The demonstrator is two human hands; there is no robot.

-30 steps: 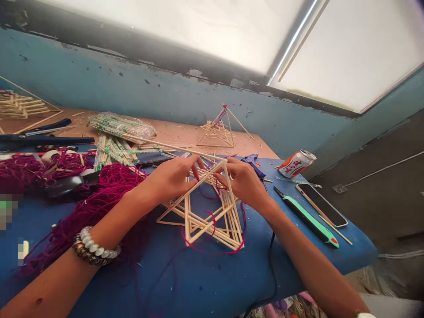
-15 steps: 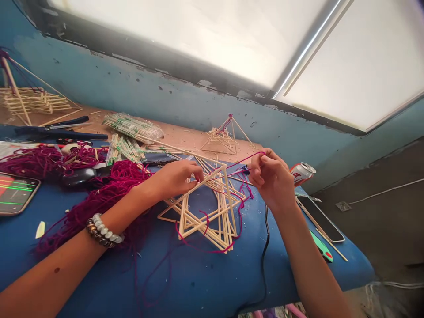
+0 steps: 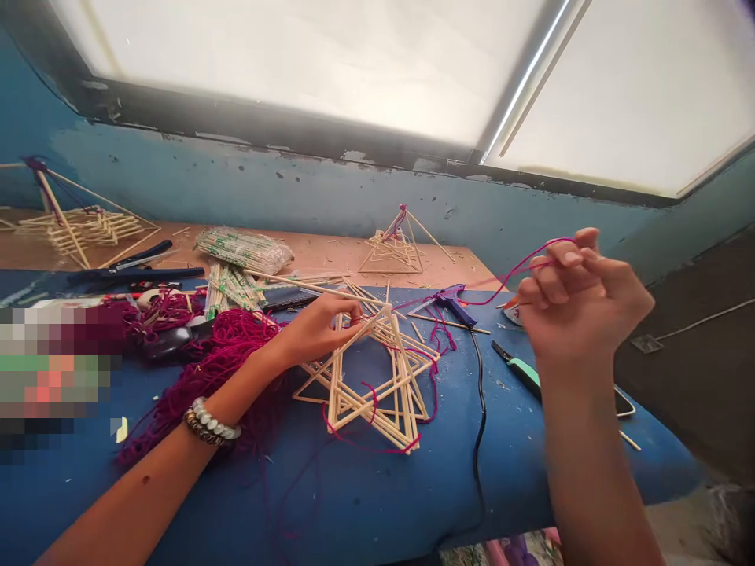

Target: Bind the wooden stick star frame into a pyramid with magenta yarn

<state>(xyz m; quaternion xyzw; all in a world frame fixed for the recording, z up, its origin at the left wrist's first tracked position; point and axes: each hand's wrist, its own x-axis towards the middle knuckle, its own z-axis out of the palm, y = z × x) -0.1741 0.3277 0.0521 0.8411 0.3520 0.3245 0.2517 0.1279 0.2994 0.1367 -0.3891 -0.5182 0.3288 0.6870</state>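
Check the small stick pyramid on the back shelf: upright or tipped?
Upright: the stick pyramid stands on its base on the wooden shelf, apex up.

Small handicraft workshop, padded blue workbench [image 3: 354, 503] against chipped blue wall [image 3: 295, 181], frosted window [image 3: 295, 71] above, hot glue gun [image 3: 453, 303], craft knife [image 3: 522, 373], bundled wooden sticks [image 3: 243, 250], magenta yarn [image 3: 206, 369], stick frames [image 3: 396, 369]

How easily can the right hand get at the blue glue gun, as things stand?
Easily, I think. The right hand is raised close beside the blue glue gun, with no object between them. But its fingers pinch magenta yarn, so it may need to release that first.
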